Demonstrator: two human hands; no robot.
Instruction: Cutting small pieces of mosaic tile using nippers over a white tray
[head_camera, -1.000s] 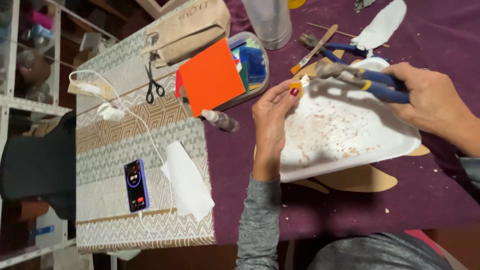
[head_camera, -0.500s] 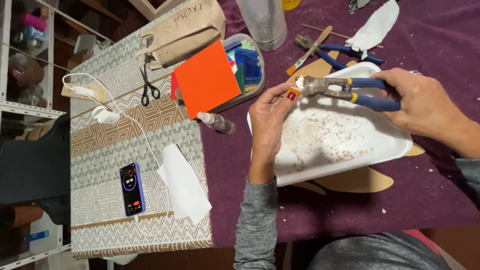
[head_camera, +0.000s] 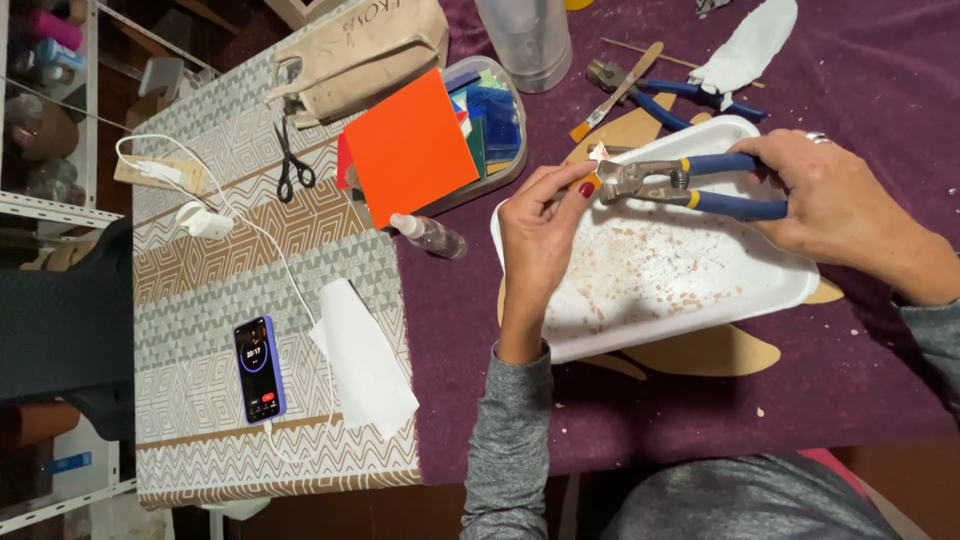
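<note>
— What is held above the white foam tray (head_camera: 700, 300)?
— Blue-handled nippers (head_camera: 690, 185) are gripped in the closed right hand (head_camera: 840, 195); a small orange tile piece (head_camera: 592, 181) is pinched by the left hand (head_camera: 540, 225) at their jaws, near the tray's far edge.
— And packages?
— A tan bag (head_camera: 365, 50) lies at the patterned cloth's far edge.

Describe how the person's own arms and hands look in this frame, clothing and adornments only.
Both arms wear grey heathered long sleeves, ending at the wrists. The left hand is bare, with dark red polish on the one nail that shows. The right hand is bare too, with a silver-coloured ring on one finger. No gloves, watch or bracelets show.
</note>
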